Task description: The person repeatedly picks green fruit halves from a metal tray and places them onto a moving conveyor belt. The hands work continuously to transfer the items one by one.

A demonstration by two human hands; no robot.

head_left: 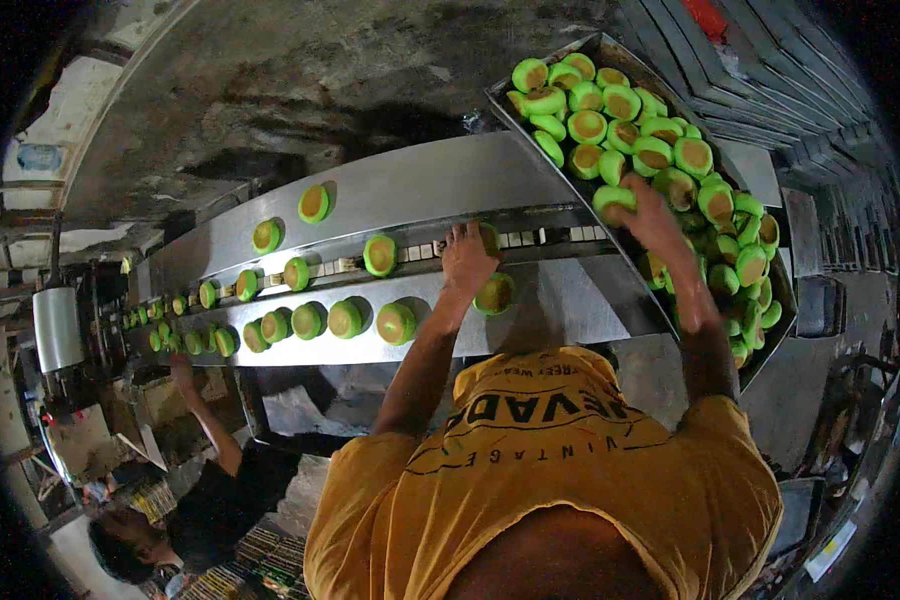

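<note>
A large metal tray (540,152) at the upper right is heaped with round buns, green with brown faces. Over its near-left side, my right hand (655,222) has its fingers curled on a green bun (613,198). My left hand (469,262) is at the conveyor belt (420,252), closed at the side of another green bun (489,238), which it partly hides. Just below that hand, a bun (495,294) sits on the near metal ledge. Further left, several buns stand in a row on this ledge, such as one bun (396,323), and others ride the belt.
Two buns lie on the far ledge (450,170), one of them a bun (313,203). A co-worker (210,500) in dark clothing reaches toward the belt's left end, near a metal cylinder (59,330). Stacked metal trays (760,80) stand at the upper right.
</note>
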